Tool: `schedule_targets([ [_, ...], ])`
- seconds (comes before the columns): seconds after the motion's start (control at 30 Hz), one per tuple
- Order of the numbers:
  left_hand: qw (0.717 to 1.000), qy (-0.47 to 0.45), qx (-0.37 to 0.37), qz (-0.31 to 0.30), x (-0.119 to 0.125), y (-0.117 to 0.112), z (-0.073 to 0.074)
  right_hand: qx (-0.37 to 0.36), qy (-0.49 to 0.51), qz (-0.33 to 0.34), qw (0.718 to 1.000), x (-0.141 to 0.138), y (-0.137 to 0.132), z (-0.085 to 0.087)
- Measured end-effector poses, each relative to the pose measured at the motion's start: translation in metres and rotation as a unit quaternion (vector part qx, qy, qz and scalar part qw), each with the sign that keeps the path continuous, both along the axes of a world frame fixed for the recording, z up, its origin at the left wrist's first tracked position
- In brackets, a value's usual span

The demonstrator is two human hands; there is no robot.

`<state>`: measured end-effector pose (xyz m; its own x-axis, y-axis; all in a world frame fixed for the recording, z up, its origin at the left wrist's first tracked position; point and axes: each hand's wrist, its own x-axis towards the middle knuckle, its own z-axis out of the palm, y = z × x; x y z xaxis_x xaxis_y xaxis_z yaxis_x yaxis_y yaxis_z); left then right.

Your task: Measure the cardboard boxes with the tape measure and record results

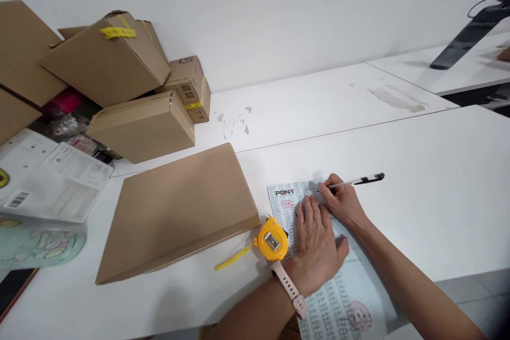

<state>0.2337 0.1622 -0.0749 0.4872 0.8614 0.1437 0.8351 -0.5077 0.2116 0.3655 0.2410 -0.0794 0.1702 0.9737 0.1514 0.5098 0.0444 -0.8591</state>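
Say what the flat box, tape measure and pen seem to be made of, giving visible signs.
Flat box: matte cardboard, plain brown with folded edges.
Tape measure: probably smooth plastic, evenly yellow; its clip looks metal, grey and shiny.
Pen: perhaps plastic; pale barrel, black end.

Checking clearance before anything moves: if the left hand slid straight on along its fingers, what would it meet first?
Probably the right hand and its pen, just beyond the index side of the left hand; the exact gap is hard to judge.
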Motion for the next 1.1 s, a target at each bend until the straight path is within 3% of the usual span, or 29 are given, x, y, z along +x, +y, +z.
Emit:
schedule_targets([
  [1.1,1.0,0.002,-0.008,-0.002,-0.001,0.0003,0.0045,0.012,-0.031,-0.024,0.999,0.0012,0.0001,-0.0003],
])
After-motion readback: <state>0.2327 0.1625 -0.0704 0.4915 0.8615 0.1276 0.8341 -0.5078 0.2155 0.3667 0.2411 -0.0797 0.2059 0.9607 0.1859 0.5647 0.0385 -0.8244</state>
